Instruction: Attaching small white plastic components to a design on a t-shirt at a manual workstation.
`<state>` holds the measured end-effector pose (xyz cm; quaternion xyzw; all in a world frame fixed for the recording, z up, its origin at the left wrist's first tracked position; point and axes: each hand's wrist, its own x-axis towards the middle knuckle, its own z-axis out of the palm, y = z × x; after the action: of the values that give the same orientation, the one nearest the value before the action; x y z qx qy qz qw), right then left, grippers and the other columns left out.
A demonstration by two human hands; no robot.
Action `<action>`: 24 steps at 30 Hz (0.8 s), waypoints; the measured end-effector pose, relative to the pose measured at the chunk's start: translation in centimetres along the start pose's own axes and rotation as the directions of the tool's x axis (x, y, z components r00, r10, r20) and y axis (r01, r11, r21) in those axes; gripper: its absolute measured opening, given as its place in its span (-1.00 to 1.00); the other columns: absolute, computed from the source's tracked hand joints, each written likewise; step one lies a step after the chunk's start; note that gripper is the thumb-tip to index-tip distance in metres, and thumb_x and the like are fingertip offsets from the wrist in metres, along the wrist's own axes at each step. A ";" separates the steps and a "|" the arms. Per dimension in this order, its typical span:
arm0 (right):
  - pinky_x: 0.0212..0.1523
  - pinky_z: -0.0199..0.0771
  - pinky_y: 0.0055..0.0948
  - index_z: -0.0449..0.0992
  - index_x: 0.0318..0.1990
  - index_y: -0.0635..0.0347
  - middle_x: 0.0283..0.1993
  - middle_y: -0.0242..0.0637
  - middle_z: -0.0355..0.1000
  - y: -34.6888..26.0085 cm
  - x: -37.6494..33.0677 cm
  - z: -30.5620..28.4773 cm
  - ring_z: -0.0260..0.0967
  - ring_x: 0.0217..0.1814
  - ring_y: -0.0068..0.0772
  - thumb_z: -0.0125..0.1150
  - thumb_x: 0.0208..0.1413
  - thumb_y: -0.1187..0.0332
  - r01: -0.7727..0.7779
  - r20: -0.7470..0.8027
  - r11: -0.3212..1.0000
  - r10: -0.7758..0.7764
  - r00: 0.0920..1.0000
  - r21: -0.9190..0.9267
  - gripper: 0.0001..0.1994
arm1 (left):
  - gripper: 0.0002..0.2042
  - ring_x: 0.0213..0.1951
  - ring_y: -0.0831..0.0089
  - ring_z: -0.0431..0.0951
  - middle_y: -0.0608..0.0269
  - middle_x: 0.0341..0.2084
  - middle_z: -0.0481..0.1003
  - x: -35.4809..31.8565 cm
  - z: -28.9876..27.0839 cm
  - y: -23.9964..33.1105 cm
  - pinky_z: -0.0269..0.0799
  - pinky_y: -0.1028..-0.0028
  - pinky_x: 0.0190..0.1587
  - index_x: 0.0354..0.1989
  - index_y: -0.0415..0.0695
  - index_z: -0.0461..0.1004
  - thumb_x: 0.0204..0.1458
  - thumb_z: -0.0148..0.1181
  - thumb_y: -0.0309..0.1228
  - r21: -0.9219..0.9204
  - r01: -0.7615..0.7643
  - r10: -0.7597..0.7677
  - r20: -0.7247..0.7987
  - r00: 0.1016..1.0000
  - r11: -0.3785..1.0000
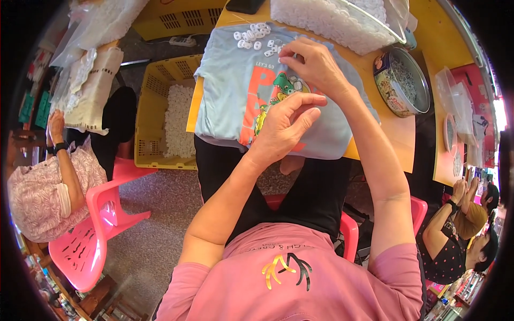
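A light blue cloth (222, 101) with an orange print and a green cartoon figure lies over the table edge and my lap. On its far part are several small white plastic pieces (250, 35) with holes, and a smaller cluster of white pieces (273, 48) sits to their right. Just by that cluster, my right hand (309, 63) is closed in a pinch, with a small white piece showing at the fingertips. Nearer to me, my left hand (289, 122) hovers over the print. Its thumb and index finger are apart with nothing visible between them; the other fingers are partly hidden.
A round tin (383, 80) of small grey parts stands at right, and a white basket (375, 21) heaped with white pieces at the back. Left of the table is a yellow crate (147, 112) of white pieces. People sit at both sides; a pink chair (96, 230) stands at left.
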<state>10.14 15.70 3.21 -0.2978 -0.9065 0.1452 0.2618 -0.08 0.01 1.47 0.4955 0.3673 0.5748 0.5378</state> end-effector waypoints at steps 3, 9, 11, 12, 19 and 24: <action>-0.26 0.42 -0.42 0.58 -0.22 0.21 -0.31 -0.27 0.49 -0.1 -0.7 -0.2 0.42 -0.32 -0.41 0.25 0.10 0.31 -0.114 0.000 0.982 0.115 0.993 0.148 -0.82 | -0.75 -0.01 0.58 0.46 0.27 -0.04 0.51 0.0 0.0 0.0 0.39 0.51 0.08 0.06 -0.23 0.45 0.26 0.07 -0.46 -0.001 0.055 -0.055 0.010 0.998 0.998; -0.41 0.34 -0.60 0.55 -0.20 0.27 -0.28 -0.40 0.51 -1.0 -2.2 -2.9 0.28 -0.44 -0.69 0.26 0.11 0.29 -0.456 0.141 0.683 0.465 0.874 0.570 -0.77 | -0.78 -0.13 0.63 0.50 0.30 -0.17 0.52 0.0 0.7 -0.2 0.42 0.59 -0.07 0.01 -0.25 0.45 0.24 0.07 -0.47 -0.036 -0.009 0.007 -0.074 0.997 0.999; -0.50 0.25 -0.72 0.53 -0.16 0.24 -0.30 -0.42 0.50 -1.5 -3.2 -3.4 0.18 -0.51 -0.81 0.26 0.14 0.28 -0.507 0.255 0.397 0.536 0.805 0.765 -0.77 | -0.81 -0.14 0.58 0.53 0.25 -0.16 0.51 0.1 0.4 -0.5 0.47 0.54 -0.06 -0.01 -0.25 0.41 0.26 0.05 -0.47 -0.117 0.014 -0.024 -0.088 0.996 0.993; -0.50 0.25 -0.72 0.53 -0.16 0.24 -0.30 -0.42 0.50 -1.7 -3.7 -3.6 0.18 -0.51 -0.81 0.26 0.14 0.28 -0.509 0.252 0.394 0.544 0.800 0.765 -0.77 | -0.81 -0.14 0.58 0.53 0.25 -0.16 0.51 0.1 0.5 -0.7 0.47 0.54 -0.06 -0.01 -0.25 0.41 0.26 0.05 -0.47 -0.119 0.020 -0.029 -0.079 0.996 0.993; -0.50 0.23 -0.73 0.53 -0.17 0.22 -0.38 -0.50 0.44 -4.0 -6.9 -3.8 0.19 -0.52 -0.79 0.25 0.19 0.28 -0.494 0.371 0.084 0.556 0.744 0.865 -0.80 | -0.82 -0.21 0.51 0.56 0.19 -0.17 0.46 0.6 0.9 -0.7 0.56 0.51 -0.14 -0.03 -0.24 0.32 0.26 0.06 -0.46 -0.168 -0.083 0.039 -0.250 0.967 0.982; -0.52 0.20 -0.74 0.52 -0.18 0.22 -0.40 -0.49 0.43 -5.7 -8.4 -3.5 0.18 -0.53 -0.78 0.25 0.19 0.29 -0.432 0.357 0.000 0.562 0.746 0.902 -0.81 | -0.83 -0.31 0.59 0.52 0.24 -0.26 0.50 0.5 0.7 -1.3 0.50 0.58 -0.26 -0.05 -0.22 0.35 0.25 0.09 -0.46 -0.092 -0.066 0.039 -0.262 0.964 0.994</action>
<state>15.18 6.46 5.19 -0.3770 -0.4313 0.7344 0.3640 0.94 0.59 0.43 0.3981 0.3922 0.6663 0.4936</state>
